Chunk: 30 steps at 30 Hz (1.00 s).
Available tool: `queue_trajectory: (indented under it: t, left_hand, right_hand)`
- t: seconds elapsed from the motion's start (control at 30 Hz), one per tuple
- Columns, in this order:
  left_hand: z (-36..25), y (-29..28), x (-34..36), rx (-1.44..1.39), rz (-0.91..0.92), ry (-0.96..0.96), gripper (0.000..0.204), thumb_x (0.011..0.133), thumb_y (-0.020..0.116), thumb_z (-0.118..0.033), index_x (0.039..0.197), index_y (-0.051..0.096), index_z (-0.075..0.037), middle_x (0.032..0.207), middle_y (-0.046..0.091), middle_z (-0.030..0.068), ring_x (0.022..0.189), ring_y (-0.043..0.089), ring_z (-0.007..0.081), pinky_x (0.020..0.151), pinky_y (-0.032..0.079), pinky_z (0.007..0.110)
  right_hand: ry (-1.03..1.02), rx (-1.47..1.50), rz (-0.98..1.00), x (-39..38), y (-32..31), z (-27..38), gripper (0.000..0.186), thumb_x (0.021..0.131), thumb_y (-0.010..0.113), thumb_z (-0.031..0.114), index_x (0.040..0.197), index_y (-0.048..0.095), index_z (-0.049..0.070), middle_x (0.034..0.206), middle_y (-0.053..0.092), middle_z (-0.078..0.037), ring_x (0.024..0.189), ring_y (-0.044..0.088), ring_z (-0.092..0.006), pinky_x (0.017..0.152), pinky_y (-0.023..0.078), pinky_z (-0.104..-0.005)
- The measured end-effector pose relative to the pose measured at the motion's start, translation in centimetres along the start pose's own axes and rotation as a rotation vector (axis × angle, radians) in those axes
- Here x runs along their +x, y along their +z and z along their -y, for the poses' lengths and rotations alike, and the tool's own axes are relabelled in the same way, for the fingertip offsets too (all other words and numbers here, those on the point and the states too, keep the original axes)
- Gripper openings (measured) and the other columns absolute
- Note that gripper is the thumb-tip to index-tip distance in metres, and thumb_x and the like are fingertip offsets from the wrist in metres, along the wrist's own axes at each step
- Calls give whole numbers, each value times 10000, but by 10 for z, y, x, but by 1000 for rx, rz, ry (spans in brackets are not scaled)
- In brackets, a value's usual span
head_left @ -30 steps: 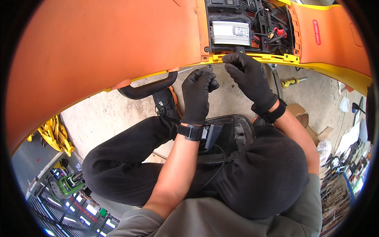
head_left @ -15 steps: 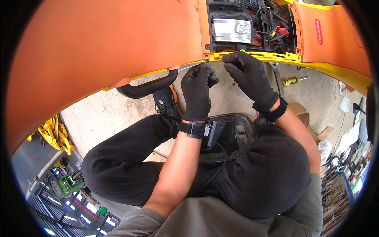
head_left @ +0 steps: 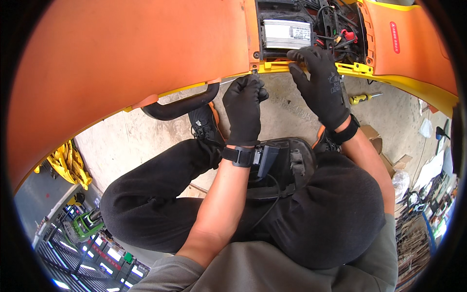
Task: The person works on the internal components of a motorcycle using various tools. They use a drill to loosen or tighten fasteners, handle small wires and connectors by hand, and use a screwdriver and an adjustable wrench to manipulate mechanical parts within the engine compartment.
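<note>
My left hand, in a black glove, is closed in a pinch just below the lower right corner of a large orange body panel. A small dark piece shows at its fingertips; I cannot make out what it is. To the right, my gloved right hand has its thumb and fingers apart, with nothing visible in them. Its fingers overlap the yellow trim strip under an opened compartment. Inside the compartment are a silver finned box and several dark cables with a red connector.
A black curved handle juts from the panel's lower edge. On the floor right of my right hand lies a yellow-handled screwdriver. Cardboard and a clear plastic bag lie farther right. Yellow parts are piled at the left.
My right hand has moved to the right and slightly up, its fingertips now over the compartment's lower edge. My left hand keeps its pinch at nearly the same place.
</note>
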<state>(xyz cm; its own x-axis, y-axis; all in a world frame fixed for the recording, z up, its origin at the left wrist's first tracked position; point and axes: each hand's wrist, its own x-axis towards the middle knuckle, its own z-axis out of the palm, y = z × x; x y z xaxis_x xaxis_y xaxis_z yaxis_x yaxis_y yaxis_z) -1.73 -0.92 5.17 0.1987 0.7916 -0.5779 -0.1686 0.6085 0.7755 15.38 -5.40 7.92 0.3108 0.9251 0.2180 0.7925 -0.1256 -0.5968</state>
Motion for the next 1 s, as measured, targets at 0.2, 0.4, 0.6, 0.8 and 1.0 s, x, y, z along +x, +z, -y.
queue_trajectory:
  t: [0.2, 0.4, 0.6, 0.8, 1.0]
  left_hand:
    - [2, 1, 0, 155, -16, 85, 158, 914, 622, -141, 951, 625, 12, 825, 642, 59, 651, 590, 103, 656, 524, 252]
    - [3, 1, 1, 147, -26, 85, 174, 916, 617, -147, 970, 623, 19, 830, 642, 63, 668, 592, 106, 673, 522, 255]
    - [2, 1, 4, 144, 9, 67, 152, 907, 611, -122, 953, 634, 21, 825, 645, 64, 665, 592, 107, 681, 519, 254]
    - [-8, -5, 8, 255, 20, 52, 167, 885, 630, -129, 946, 648, 25, 782, 644, 58, 659, 600, 104, 665, 516, 252]
    - [-6, -6, 7, 237, 165, -8, 175, 878, 624, -124, 960, 651, 29, 787, 646, 58, 666, 607, 113, 670, 524, 263]
  right_hand:
    - [-91, -142, 18, 1, 6, -7, 308, 735, 712, 179, 1028, 643, 113, 1007, 589, -75, 972, 531, -289, 845, 415, -420]
    - [-156, -170, 69, 0, 5, -2, 380, 740, 731, 168, 1100, 630, 106, 1058, 591, -84, 1038, 531, -292, 887, 418, -411]
    - [-198, -149, 45, 2, 8, -3, 340, 721, 756, 220, 1010, 633, 92, 1011, 603, -69, 976, 549, -281, 848, 440, -400]
    - [-198, -165, 67, 8, 14, -4, 308, 737, 743, 273, 948, 624, 84, 946, 610, -55, 908, 555, -276, 817, 439, -402]
    - [-152, -184, 71, 7, 18, -8, 314, 695, 768, 286, 947, 645, 145, 940, 606, -18, 958, 540, -266, 809, 424, -414]
